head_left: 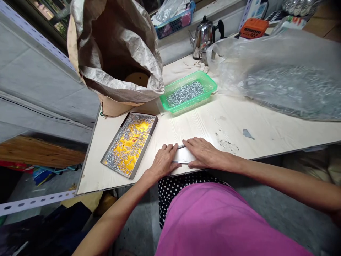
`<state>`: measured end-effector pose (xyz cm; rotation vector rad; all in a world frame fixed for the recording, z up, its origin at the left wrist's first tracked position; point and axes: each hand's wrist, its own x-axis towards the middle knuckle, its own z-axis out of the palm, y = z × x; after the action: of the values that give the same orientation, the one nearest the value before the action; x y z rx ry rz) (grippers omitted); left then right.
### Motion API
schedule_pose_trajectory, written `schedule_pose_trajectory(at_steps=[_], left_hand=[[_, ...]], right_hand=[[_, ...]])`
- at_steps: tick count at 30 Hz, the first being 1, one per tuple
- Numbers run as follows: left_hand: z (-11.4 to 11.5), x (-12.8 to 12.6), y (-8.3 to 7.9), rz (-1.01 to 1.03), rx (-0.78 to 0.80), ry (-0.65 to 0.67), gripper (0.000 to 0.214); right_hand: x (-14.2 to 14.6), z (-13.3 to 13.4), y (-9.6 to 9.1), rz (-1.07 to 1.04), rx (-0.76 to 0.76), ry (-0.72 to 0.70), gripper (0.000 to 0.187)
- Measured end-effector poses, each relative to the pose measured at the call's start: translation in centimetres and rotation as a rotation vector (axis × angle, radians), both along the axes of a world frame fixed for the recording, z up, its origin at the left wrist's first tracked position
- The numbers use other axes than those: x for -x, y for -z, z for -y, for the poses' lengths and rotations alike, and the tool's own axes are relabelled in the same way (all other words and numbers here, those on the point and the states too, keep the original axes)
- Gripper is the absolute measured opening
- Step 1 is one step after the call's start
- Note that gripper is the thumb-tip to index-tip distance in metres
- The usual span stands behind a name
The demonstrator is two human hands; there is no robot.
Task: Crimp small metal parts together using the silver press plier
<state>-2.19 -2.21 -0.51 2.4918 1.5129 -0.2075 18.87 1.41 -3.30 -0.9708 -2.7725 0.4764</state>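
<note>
Close to the table's front edge lies a flat, pale piece with a thin metallic rim (183, 155). My left hand (164, 159) grips its left end, fingertips over the far edge and thumb along the near one. On its right end my right hand (201, 153) has the same grip, so both ends are covered. Left of my hands sits a shallow tray (143, 152) with a yellow bottom, strewn with small silver metal pins or screws. Beyond them, a green plastic basket (210, 85) holds a heap of similar small metal parts.
A large open paper sack (117, 85) stands at the back left. A clear plastic bag (290, 85) full of shiny pieces fills the right side. Behind are a steel kettle (201, 40), an orange box (254, 28) and a blue basket (174, 23) on a ledge.
</note>
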Motion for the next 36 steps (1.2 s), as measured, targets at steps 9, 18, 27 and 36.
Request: schedule_pose_trajectory(at_steps=[9,18,27,36], left_hand=[[-1.8,-0.3,0.4,0.115,0.028,0.053,0.037],[-1.9,-0.5,0.8,0.139,0.014,-0.063,0.020],[0.4,-0.5,2.0,0.206,-0.160,-0.209,0.045],[6.3,-3.9,3.4,0.346,-0.101,-0.117,0.054]], right_hand=[[0.6,-0.7,-1.1,0.057,-0.023,-0.007,0.023],[2.2,-2.2,0.9,0.045,-0.036,-0.089,0.015],[1.3,-4.3,-0.2,0.038,0.006,-0.113,0.054],[3.0,-8.0,0.2,0.040,-0.018,-0.062,0.017]])
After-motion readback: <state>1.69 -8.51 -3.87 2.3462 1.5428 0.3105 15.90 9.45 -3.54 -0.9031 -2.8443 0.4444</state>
